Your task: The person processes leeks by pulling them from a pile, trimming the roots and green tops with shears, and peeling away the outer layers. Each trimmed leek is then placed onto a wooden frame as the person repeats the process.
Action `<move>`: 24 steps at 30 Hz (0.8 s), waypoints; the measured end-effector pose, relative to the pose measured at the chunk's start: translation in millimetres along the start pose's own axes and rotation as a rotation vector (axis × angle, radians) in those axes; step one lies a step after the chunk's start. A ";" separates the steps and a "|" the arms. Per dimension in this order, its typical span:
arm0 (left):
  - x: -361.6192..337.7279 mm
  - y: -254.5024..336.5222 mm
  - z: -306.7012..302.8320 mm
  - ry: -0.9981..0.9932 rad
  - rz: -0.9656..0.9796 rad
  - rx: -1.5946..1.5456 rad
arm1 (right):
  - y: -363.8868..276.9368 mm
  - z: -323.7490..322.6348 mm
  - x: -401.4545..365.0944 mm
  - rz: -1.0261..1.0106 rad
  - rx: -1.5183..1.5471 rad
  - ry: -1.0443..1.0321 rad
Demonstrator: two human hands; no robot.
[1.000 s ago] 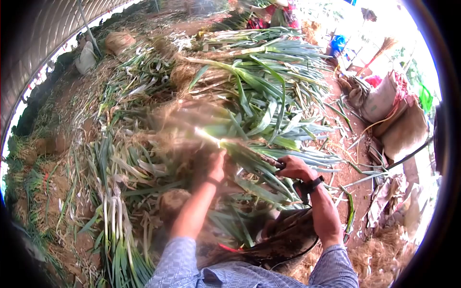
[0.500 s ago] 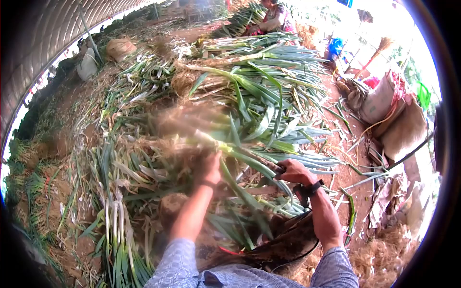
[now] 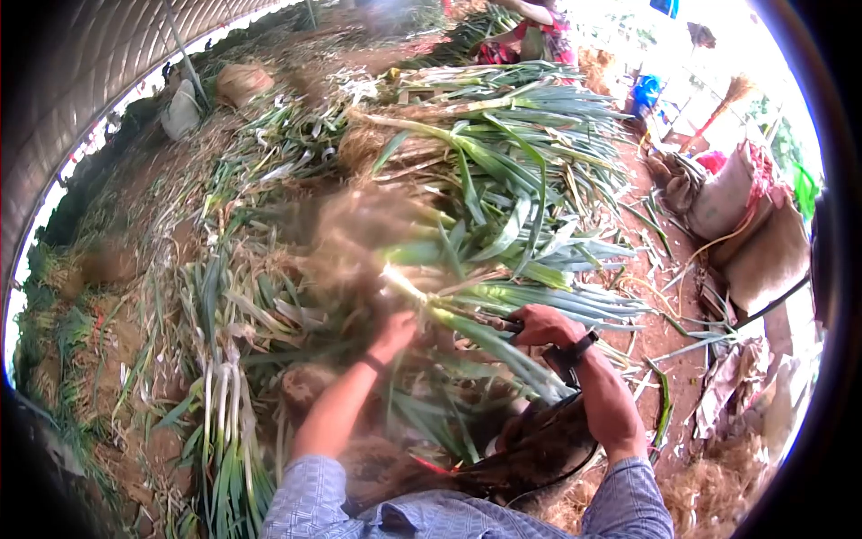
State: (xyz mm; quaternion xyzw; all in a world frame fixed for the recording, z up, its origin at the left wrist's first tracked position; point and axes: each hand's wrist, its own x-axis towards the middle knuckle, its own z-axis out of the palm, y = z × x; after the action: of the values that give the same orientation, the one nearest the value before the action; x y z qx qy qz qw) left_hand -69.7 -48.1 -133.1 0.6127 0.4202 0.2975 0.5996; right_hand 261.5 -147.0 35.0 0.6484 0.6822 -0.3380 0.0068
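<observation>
My left hand (image 3: 392,336), partly blurred, is closed at the pale stalk of a leek (image 3: 409,286). The green leaves of this leek slant down to the right, passing below my right hand. My right hand (image 3: 546,325) is wrapped round a dark rod-like tool (image 3: 496,322), whose tip points left toward the stalk. A dark band circles my right wrist. Just beyond both hands lies a thick pile of leeks (image 3: 530,216), roots to the left and leaves to the right. Brown blur covers the roots near my left hand.
Cleaned leeks (image 3: 224,404) with white stalks lie at lower left. Peeled scraps (image 3: 269,314) litter the ground. Filled sacks (image 3: 763,251) lean at the right, near a broom (image 3: 725,97). At the top, another person (image 3: 539,36) is beside more leeks. Brown fibrous waste (image 3: 718,476) fills the lower right.
The view has shifted slightly, moving the background right and a little down. My left hand is slightly lower, and the leek's leaves now stretch straighter to the lower right. The other person's arm has risen.
</observation>
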 end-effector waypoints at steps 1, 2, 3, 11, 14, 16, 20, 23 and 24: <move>-5.8 3.7 -7.6 -0.041 -0.031 0.056 | -1.7 3.6 1.8 -0.002 0.012 -0.002; -11.5 5.5 -14.0 -0.081 -0.061 0.111 | -4.6 5.2 4.7 -0.015 -0.016 -0.017; -11.3 -3.5 -19.7 -0.097 -0.067 0.105 | -8.3 5.9 8.1 -0.029 -0.044 -0.028; -9.8 -23.5 -34.3 -0.136 0.111 0.203 | -27.9 10.9 12.9 -0.099 -0.100 0.038; -11.3 -2.9 -31.4 -0.150 0.081 0.252 | -19.8 22.9 17.9 -0.125 -0.086 0.087; -10.8 8.6 -32.1 -0.170 0.086 0.304 | -21.8 26.6 14.9 -0.117 -0.056 0.133; 0.7 -4.6 -35.9 -0.212 0.078 0.331 | -21.4 30.0 11.1 -0.103 0.007 0.166; 1.6 15.4 -43.5 -0.071 0.025 0.562 | -24.3 25.0 12.7 -0.070 0.473 0.204; 2.7 18.2 -42.8 0.057 0.100 0.500 | -39.6 9.6 -2.6 -0.098 0.554 0.257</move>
State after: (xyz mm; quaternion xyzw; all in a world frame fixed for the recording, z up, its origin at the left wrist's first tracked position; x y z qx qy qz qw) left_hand -102.8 -23.7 -111.1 0.7533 0.4667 0.2310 0.4017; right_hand 222.6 -151.0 46.7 0.6292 0.5898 -0.4263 -0.2728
